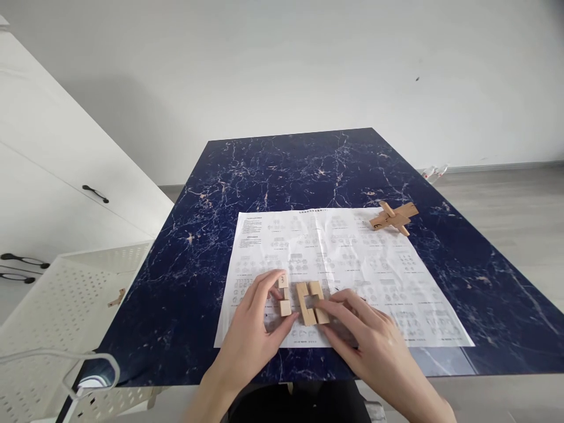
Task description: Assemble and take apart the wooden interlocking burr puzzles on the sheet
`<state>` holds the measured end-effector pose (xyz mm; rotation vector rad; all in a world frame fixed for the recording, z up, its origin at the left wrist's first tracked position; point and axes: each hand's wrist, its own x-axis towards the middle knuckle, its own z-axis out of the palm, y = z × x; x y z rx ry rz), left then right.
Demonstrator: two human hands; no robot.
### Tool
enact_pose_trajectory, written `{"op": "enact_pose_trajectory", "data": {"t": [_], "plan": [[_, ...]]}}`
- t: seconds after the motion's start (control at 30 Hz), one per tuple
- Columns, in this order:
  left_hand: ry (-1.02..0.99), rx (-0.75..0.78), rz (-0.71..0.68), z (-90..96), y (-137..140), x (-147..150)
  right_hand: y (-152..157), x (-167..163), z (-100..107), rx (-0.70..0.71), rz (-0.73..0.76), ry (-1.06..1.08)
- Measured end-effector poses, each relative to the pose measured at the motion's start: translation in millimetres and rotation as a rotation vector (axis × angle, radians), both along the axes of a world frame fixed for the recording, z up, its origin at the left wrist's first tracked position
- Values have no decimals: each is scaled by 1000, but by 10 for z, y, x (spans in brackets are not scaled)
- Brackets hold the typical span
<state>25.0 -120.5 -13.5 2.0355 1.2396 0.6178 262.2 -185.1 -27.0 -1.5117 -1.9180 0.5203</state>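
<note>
My left hand (254,320) has its thumb and index finger around the two ends of a notched wooden puzzle piece (285,308), which stands on the printed sheet (352,258). Just right of it, two more notched pieces lie side by side, with a square gap between them: a left puzzle piece (304,294) and a right puzzle piece (316,287). The index finger and thumb of my right hand (370,329) are closed on the right one of these. Small line drawings and text cover the creased paper beneath.
An assembled wooden cross-shaped puzzle (394,218) sits at the sheet's upper right corner. The dark blue marbled table (282,170) reaches towards the wall. At left are a white perforated basket (53,317), a white cable (44,352) and a white cabinet (66,147).
</note>
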Motion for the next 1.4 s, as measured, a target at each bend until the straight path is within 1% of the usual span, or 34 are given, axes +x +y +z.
{"op": "enact_pose_trajectory", "data": {"t": [0.07,0.2,0.27,0.33,0.4,0.5,0.6,0.63,0.67,0.7,0.77,0.8,0.83,0.87,0.9,0.93,1.0,1.03,1.07,1.13,1.2,1.3,1.4], "plan": [[6,-8,5,-6,2,-5,18,17,21,-58,-40,109],[24,-10,6,-1,13,-2,25,99,77,-286,-141,421],[33,-6,0,-2,17,5,18,133,100,-381,-144,586],[40,-7,-3,-13,14,11,5,146,111,-434,-105,734],[45,-7,-8,-26,9,11,-13,144,111,-455,-66,842],[43,72,-16,1,16,-12,-44,139,105,-474,-26,942],[-50,181,-9,158,58,-44,-42,147,147,-512,75,969],[-107,168,-21,241,78,-50,-26,148,180,-528,124,971],[-152,97,-83,333,96,-54,-2,144,221,-540,180,977],[-186,-8,-180,429,112,-56,30,135,269,-566,235,986],[-180,-266,-357,601,129,-63,109,95,374,-641,364,1000],[-167,-367,-422,662,129,-74,149,66,424,-665,414,999],[-185,-448,-459,700,124,-91,186,33,466,-664,438,989],[-235,-486,-476,712,116,-116,217,-4,498,-630,428,965],[-291,-507,-444,699,105,-146,241,-43,516,-566,370,917],[-361,-511,-375,665,91,-179,257,-83,518,-481,283,838],[-472,-490,-144,553,58,-238,270,-168,472,-275,82,592],[-510,-482,-39,488,38,-259,268,-212,428,-177,9,441],[-544,-490,36,424,16,-273,264,-258,375,-84,-26,291],[-627,-527,104,315,-30,-279,254,-349,264,59,-25,56],[-690,-560,113,245,-72,-269,250,-433,180,131,-13,-95],[-723,-584,102,198,-107,-258,265,-520,133,162,30,-193],[-733,-582,110,172,-115,-263,296,-548,133,183,55,-210]]}}
